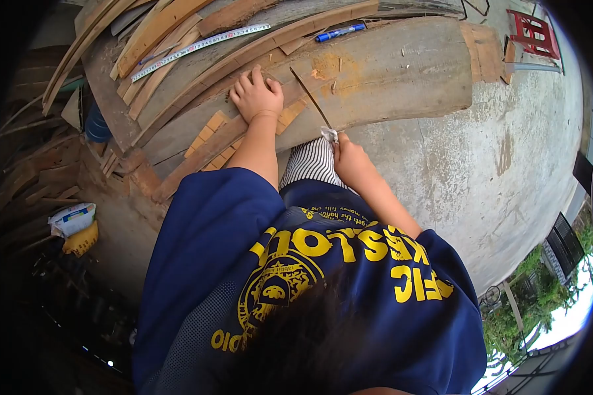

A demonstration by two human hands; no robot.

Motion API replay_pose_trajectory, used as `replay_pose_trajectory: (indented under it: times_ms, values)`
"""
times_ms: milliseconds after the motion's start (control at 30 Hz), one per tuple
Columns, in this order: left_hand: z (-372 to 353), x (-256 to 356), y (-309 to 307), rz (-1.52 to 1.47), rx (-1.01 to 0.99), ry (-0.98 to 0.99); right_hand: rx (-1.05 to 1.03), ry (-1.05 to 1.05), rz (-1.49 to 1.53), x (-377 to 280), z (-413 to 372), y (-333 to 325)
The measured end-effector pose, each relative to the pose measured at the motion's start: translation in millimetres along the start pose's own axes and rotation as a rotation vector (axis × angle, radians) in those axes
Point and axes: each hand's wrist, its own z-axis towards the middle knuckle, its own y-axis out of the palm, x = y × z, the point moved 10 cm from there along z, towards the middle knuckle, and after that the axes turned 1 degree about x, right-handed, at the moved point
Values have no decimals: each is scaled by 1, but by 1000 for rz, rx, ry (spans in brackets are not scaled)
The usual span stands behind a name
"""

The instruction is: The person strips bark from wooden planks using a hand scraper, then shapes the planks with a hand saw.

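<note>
My left hand (pixel 257 95) lies on a long wooden strip (pixel 223 140) on the grey board, its fingers spread over the wood. My right hand (pixel 350 158) is closed round the handle end of a thin saw (pixel 313 99), where a whitish wrapping (pixel 329 134) shows. The narrow dark blade points away from me across the board, to the right of my left hand. Small light wooden blocks (pixel 207 135) sit beside the strip. A white measuring tape (pixel 201 46) and a blue marker (pixel 340 33) lie farther back.
Curved wooden strips (pixel 171 29) are piled at the back left. A red plastic stool (pixel 534 34) stands at the far right on the concrete floor (pixel 507 158). White and yellow bags (pixel 74 227) lie at the lower left, below a blue container (pixel 97 124).
</note>
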Motion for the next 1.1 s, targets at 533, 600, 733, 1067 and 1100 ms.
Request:
replay_pose_trajectory:
  times_ms: [533, 600, 733, 1067, 1100]
  values:
    - [0, 1, -1, 60, -5, 0, 17, 30, -85, 8, -9, -3]
    - [-1, 1, -1, 63, -1, 5, 31, 26, -71, 7, 3, -2]
    - [-1, 1, 0, 68, -7, 4, 27, -9, -75, -16, 38, 3]
    - [-1, -2, 3, 16, -11, -10, -20, 23, -108, -3, -1, -16]
    - [0, -2, 4, 18, -8, -16, -16, 19, -106, -4, 1, -15]
